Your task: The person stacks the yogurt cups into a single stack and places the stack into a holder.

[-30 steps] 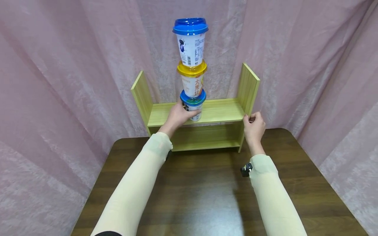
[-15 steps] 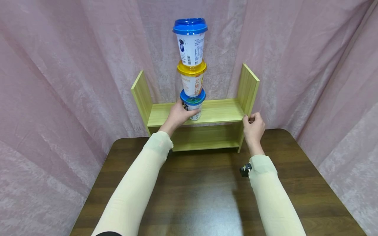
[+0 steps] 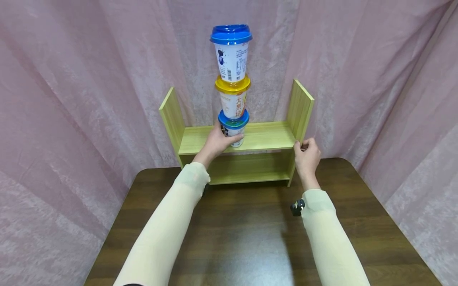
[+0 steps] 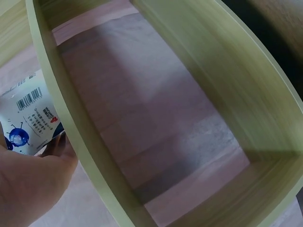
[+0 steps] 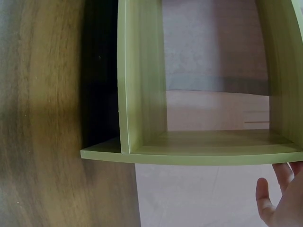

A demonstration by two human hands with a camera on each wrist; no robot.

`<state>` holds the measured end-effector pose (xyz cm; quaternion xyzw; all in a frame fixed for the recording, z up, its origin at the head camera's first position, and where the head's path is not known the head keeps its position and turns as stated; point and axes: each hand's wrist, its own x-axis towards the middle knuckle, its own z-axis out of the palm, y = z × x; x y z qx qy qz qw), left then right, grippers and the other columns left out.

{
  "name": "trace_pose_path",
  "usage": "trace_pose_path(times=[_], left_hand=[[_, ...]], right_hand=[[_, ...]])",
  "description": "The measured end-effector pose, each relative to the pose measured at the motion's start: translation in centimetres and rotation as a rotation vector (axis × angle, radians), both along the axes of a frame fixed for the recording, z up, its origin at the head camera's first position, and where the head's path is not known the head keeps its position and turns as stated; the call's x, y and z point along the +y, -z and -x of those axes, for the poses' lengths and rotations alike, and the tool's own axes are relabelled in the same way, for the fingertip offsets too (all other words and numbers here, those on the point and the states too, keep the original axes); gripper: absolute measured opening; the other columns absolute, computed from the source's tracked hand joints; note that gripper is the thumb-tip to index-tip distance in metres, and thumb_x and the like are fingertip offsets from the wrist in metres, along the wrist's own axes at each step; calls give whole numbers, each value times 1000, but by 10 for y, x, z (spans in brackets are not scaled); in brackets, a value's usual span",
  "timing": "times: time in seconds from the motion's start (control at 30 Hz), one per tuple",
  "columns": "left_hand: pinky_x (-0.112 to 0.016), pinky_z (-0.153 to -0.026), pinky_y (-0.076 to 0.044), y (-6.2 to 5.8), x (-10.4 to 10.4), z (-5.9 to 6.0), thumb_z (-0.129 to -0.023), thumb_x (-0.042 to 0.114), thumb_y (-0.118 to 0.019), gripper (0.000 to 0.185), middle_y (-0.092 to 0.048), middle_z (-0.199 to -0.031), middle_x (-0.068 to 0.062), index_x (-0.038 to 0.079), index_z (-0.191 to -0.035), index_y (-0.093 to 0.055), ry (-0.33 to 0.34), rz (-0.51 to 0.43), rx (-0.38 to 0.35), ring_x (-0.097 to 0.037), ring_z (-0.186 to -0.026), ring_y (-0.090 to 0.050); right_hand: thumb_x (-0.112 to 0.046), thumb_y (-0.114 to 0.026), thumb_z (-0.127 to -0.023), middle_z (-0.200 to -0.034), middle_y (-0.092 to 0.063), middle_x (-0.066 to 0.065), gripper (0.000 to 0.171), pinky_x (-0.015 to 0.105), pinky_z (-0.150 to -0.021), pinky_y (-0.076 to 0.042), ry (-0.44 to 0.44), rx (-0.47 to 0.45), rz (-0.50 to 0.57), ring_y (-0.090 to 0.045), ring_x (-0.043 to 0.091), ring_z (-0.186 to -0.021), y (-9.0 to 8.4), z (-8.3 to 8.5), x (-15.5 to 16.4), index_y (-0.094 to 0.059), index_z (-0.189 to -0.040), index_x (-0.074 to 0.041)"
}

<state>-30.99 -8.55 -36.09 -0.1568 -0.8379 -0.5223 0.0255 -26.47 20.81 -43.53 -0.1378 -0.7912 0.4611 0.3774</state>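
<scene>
Three lidded cups stand stacked on the upper board of a light green wooden shelf (image 3: pixel 272 137). My left hand (image 3: pixel 216 141) grips the bottom cup with the blue lid (image 3: pixel 233 128); that cup's white label (image 4: pixel 29 118) shows beside my palm in the left wrist view. On it stands a yellow-lidded cup (image 3: pixel 233 97), and a blue-lidded cup (image 3: pixel 231 51) tops the stack. My right hand (image 3: pixel 307 155) holds the shelf's right side panel (image 3: pixel 299 111) at its front edge, fingers curled; only fingertips (image 5: pixel 284 196) show in the right wrist view.
The shelf (image 5: pixel 142 109) stands at the back of a dark wooden table (image 3: pixel 250 238). Pink curtain (image 3: pixel 89 79) hangs close behind and on both sides. The shelf's lower compartment (image 3: pixel 250 167) holds nothing.
Both hands keep their holds. The whole scene has slipped slightly downward in the view; the stack stays upright.
</scene>
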Motion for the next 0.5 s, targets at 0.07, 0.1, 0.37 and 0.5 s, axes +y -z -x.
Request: trace_pose_path(times=[0.07,0.1,0.37,0.5], left_hand=[[-45,-109,-42,2,-1,0,-83,48,-82,95,-49,-147,-4,22,-156,-27,-10,-7,-1,-22,-131,-50],[-45,-109,-42,2,-2,-1,-83,48,-82,95,-49,-147,-4,22,-156,-27,-13,-16,2,-22,-132,-50],[-45,-111,-39,4,-7,-8,-89,60,-70,90,-46,-149,-8,15,-156,-29,-35,-12,52,-25,-136,-45],[-45,-112,-39,2,-11,-11,-88,56,-73,93,-44,-150,-11,13,-157,-27,-40,21,51,-28,-138,-43]], right_hand=[[-20,-64,-96,-91,-69,21,21,48,-78,-48,0,-1,2,-65,38,-83,0,1,0,-60,-93,1],[-21,-64,-96,-91,-70,21,22,48,-78,-48,0,-3,3,-65,38,-83,0,1,-1,-60,-93,1],[-22,-61,-96,-93,-69,21,23,48,-79,-48,13,-44,23,-64,39,-85,-1,1,0,-60,-97,1],[-23,-60,-97,-95,-70,20,23,49,-80,-48,25,-74,12,-64,39,-87,-2,3,4,-59,-99,1]])
